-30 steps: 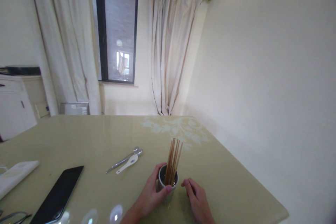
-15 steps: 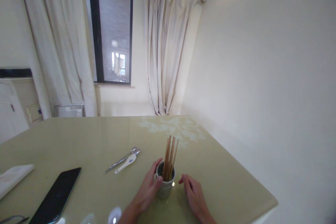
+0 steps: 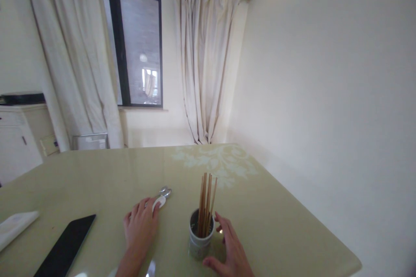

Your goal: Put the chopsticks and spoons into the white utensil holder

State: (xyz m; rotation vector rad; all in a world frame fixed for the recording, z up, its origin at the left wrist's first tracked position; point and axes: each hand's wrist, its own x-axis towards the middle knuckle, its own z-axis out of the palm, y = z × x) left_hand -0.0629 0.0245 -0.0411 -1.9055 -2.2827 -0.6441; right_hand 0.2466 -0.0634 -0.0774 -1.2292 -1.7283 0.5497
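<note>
My left hand (image 3: 143, 220) lies over the handles of the spoons, its fingers curled round them and the thumb beside the white spoon (image 3: 159, 202). The bowls of the metal spoons (image 3: 165, 191) stick out beyond the fingers; the handles are hidden. A grey-green cup (image 3: 199, 244) stands upright on the table with several brown wooden chopsticks (image 3: 205, 205) in it. On the cup's right side is my right hand (image 3: 231, 249), thumb and fingers apart in a curve. Its fingertips are close to the rim, and I cannot tell whether they touch it.
The glossy green table (image 3: 276, 225) has its right edge along the wall. A black phone-like slab (image 3: 66, 244) and a white folded item (image 3: 16, 227) lie at the left. Behind are curtains (image 3: 208, 60), a window (image 3: 141, 47) and a white cabinet (image 3: 19, 138).
My left hand has let go of the cup and moved left onto the spoons. My right hand has opened out beside the cup. The view has shifted slightly.
</note>
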